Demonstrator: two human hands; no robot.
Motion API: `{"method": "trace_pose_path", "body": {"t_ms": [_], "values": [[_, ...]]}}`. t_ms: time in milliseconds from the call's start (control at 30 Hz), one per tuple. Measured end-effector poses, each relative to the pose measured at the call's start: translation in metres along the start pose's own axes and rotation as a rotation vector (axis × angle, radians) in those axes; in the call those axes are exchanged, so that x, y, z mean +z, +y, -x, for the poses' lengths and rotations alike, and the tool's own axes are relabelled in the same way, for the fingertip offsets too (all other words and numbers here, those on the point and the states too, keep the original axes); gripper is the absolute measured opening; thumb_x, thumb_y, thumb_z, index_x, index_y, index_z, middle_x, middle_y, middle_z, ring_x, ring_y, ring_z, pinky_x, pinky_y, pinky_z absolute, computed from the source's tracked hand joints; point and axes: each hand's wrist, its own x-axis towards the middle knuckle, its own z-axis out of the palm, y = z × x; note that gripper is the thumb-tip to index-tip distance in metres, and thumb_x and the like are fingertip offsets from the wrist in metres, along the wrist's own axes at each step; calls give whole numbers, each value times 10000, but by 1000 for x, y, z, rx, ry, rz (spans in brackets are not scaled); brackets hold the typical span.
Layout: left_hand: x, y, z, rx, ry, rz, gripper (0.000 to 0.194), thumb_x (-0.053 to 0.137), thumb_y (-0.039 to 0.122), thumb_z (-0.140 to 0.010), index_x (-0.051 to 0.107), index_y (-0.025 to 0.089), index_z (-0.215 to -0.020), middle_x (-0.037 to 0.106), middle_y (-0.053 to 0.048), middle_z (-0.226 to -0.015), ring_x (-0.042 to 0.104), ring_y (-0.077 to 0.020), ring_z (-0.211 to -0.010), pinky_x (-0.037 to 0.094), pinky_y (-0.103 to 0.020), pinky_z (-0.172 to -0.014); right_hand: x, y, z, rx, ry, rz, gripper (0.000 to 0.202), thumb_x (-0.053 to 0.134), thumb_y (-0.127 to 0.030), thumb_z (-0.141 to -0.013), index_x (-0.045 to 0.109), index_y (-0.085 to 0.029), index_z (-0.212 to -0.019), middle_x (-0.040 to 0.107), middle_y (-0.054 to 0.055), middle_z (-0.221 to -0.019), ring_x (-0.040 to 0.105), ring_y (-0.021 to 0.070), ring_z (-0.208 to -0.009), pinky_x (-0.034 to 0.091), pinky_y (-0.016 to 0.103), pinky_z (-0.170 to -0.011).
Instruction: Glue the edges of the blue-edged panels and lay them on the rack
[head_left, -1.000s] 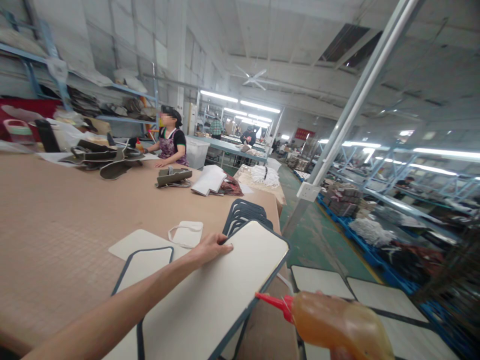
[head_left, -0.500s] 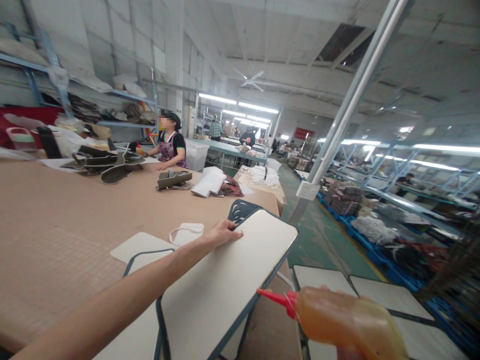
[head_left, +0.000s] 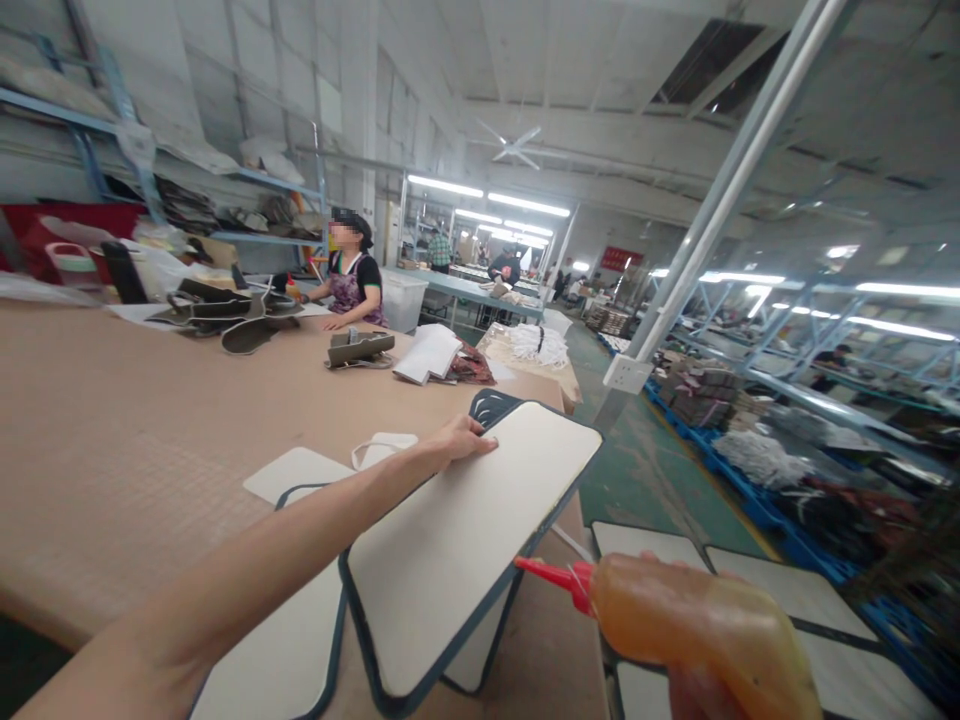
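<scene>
A cream rectangular panel with dark edging point(head_left: 465, 550) lies tilted across the near end of the table. My left hand point(head_left: 465, 438) grips its far left edge, thumb on top and fingers curled over the side. In my right hand point(head_left: 694, 690), mostly hidden behind it, is a squeeze bottle point(head_left: 675, 620) of amber liquid, lying sideways. Its red nozzle point(head_left: 551, 573) points left, the tip at the panel's right edge; whether it touches I cannot tell. Under my left forearm lies another dark-edged cream panel point(head_left: 281, 640). Dark looped strips point(head_left: 487, 403) show beyond my left hand.
Brown-covered table point(head_left: 150, 430) holds olive pieces point(head_left: 360, 348) and white sheets point(head_left: 427, 355) farther back. A co-worker point(head_left: 352, 280) sits at its far side. More cream panels point(head_left: 787, 585) lie low on the right, by a slanted metal post point(head_left: 720, 200).
The view has shifted slightly. The nozzle tip sits a little farther up along the panel's right edge. Both hands keep their holds.
</scene>
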Motion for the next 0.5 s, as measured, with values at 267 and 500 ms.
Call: {"method": "trace_pose_path", "body": {"t_ms": [267, 500], "values": [[1, 5, -8, 1, 46, -36, 110, 713, 222, -694, 662, 125, -686, 675, -12, -589, 587, -127, -481, 438, -223, -492, 10, -1, 7, -38, 19, 33, 610, 828, -291, -532, 584, -282, -1091, 643, 9, -1057, 658, 285, -918, 566, 417, -803], [4, 12, -8, -2, 67, -84, 100, 646, 192, -771, 652, 125, -696, 661, -7, -594, 561, -108, -460, 408, -210, -463, -7, 9, 6, -61, -32, 194, 606, 757, -314, -631, 532, -297, -1195, 598, 69, -1194, 605, 353, -1037, 486, 579, -890]]}}
